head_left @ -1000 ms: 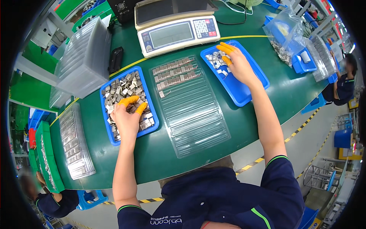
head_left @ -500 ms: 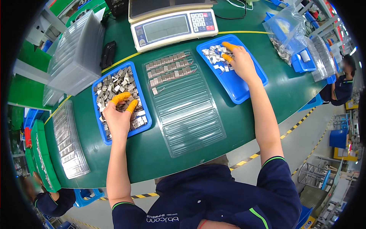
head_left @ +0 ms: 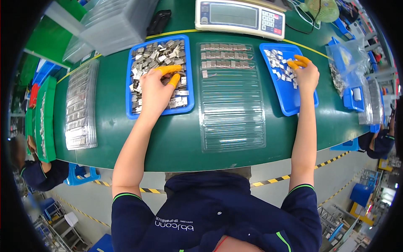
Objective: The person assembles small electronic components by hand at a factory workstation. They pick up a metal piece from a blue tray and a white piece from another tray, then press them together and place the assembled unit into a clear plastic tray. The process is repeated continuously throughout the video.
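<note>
Two forearms outstretched: left hand over metal parts, right hand at white pieces, each grip's hold unclear.

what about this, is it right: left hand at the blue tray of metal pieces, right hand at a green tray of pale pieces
Not green: in the head view, the right hand is at a blue tray of pale pieces. The left hand is at the other blue tray, of metal pieces.
</note>
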The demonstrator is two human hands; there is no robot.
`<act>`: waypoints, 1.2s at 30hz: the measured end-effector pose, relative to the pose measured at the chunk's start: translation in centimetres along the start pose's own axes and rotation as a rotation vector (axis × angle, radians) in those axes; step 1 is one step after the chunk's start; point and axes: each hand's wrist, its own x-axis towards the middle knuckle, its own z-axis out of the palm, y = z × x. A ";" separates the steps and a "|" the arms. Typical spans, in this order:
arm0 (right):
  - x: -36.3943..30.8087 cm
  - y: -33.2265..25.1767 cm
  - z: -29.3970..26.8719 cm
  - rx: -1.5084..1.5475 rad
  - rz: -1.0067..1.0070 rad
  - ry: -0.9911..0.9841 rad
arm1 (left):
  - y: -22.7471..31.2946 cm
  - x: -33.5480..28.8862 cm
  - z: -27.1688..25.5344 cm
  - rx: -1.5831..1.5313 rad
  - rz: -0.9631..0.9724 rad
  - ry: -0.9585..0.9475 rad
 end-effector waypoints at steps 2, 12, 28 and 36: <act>0.2 0.1 0.0 0.086 0.006 -0.046 | 0.6 0.0 -0.3 -0.010 0.044 -0.015; 0.6 1.6 0.7 0.332 0.028 -0.105 | 1.7 0.4 -1.0 -0.173 0.074 0.235; -0.2 -0.3 -0.7 0.762 0.093 -0.035 | 2.6 0.1 -1.3 -0.921 -0.236 -0.063; -7.6 -12.2 -2.1 1.133 -0.015 -0.578 | 4.4 -1.1 -1.1 -1.203 -0.327 -0.239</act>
